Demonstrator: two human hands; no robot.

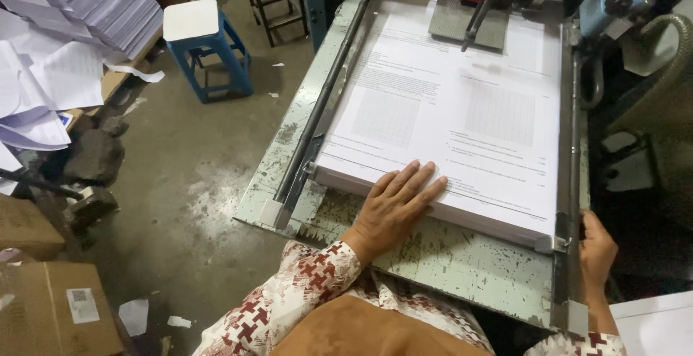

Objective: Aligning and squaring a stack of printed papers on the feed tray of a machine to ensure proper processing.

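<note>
Light is soft and fairly dim, falling from above, and the white stack of paper (447,111) is the brightest area, slightly washed out near its far end. The floor (188,176) stays grey and murky, with a faint sheen on its wet-looking patch. The machinery (635,53) along the right edge sinks into deep shadow. Straight rails bow outward near the borders from wide-angle distortion. Fine print on the sheets is too soft to read.

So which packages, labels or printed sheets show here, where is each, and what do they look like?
Cardboard box: bottom left, brown, with a white rectangular label.
Printed paper stack: on the machine bed, white with grey grids, left hand flat on its near edge.
Paper piles: top left, white.
</note>
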